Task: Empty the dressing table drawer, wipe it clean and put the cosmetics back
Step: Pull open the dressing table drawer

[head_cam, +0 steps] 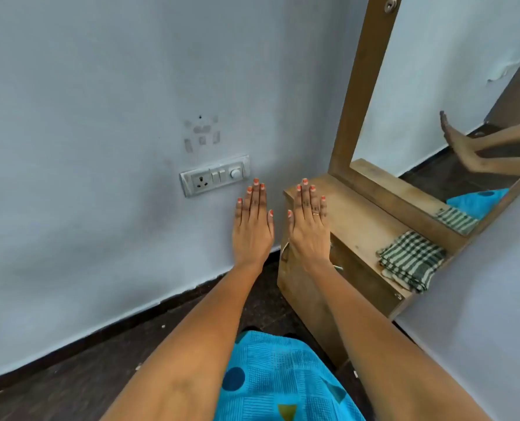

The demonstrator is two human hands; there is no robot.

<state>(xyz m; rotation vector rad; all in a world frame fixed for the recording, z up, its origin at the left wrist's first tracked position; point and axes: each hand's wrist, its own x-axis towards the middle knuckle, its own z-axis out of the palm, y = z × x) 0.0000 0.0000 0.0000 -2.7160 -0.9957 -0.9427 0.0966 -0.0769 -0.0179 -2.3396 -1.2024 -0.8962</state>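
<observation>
Both my arms stretch forward with the palms down and the fingers straight. My left hand hovers in front of the wall and holds nothing. My right hand hovers over the left corner of the low wooden dressing table, also holding nothing. The drawer front below the tabletop looks pushed in, and part of its metal handle shows beside my right wrist. A folded green-and-white checked cloth lies on the right part of the tabletop. No cosmetics are in sight.
A wood-framed mirror rises behind the table and reflects the cloth and an arm. A switch and socket panel sits on the pale wall to the left. The floor is dark. My blue patterned garment fills the bottom centre.
</observation>
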